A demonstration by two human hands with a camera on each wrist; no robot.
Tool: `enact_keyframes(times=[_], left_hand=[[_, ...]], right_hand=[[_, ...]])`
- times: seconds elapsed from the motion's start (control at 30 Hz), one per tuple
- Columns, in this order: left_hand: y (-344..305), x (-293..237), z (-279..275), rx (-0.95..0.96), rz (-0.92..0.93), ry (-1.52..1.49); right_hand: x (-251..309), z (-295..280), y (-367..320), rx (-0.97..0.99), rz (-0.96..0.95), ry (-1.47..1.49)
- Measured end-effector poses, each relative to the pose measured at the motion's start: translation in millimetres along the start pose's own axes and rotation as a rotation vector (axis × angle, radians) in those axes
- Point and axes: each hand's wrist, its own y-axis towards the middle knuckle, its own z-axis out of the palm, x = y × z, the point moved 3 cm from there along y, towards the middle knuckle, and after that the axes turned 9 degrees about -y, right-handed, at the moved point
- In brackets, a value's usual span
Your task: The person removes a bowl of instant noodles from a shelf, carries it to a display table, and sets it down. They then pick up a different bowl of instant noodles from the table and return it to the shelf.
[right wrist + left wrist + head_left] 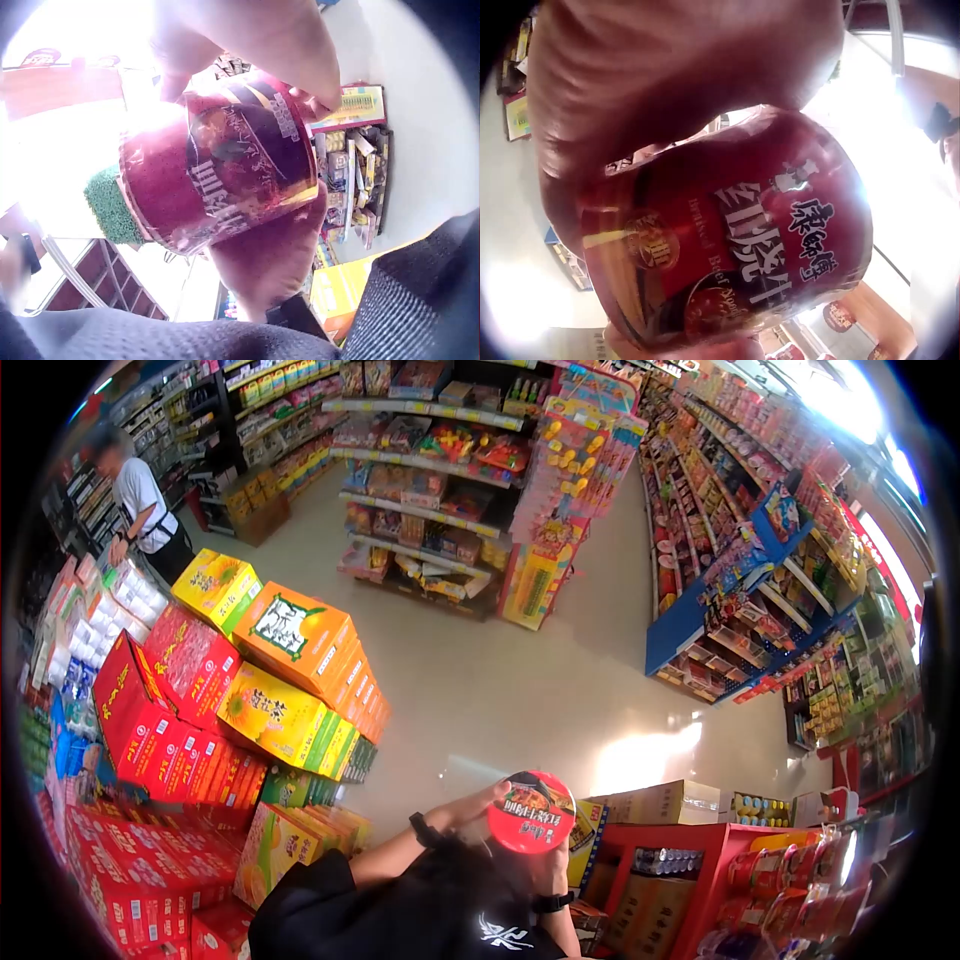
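A red instant noodle cup [531, 830] with a printed lid is held in front of the chest, its lid facing up toward the head camera. My left hand [478, 805] grips it from the left side and my right hand [550, 872] from the right. In the left wrist view the left hand [682, 67] curves over the cup [705, 225], whose side reads "Braised Beef Noodle". The right wrist view has the right hand [262, 37] at the top of the cup [232, 157], with the left hand [270, 251] against its opposite side.
Stacked orange tea boxes [300, 635] and red cartons [180, 750] stand to the left. A red shelf [705, 860] with packaged goods is close on the right. Further off are a centre shelf unit [430, 500], a blue rack [690, 645] and another person [145, 495].
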Motion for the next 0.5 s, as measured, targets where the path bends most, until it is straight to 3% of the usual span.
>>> enact_keyframes(times=[0.07,0.17,0.2,0.3,0.33,0.43,0.5], left_hand=[[9,9,-10,-0.034,-0.025,-0.084],[19,-1,-9,-0.125,0.129,0.040],[20,-15,-1,-0.015,0.180,0.055],[27,-29,-3,-0.082,0.286,0.022],[32,-28,-7,-0.137,0.202,0.050],[51,-47,-17,-0.236,0.229,0.137],[74,-60,-23,-0.180,0.292,0.133]], right_hand=[[-2,-3,6,-0.069,0.029,0.092],[1,-6,23,-0.065,0.091,0.041],[4,-5,29,-0.043,0.084,0.070],[8,-5,58,-0.089,0.097,0.008],[14,2,65,-0.018,0.051,-0.009],[37,13,100,0.050,0.138,0.066],[55,21,120,0.125,0.131,0.060]])
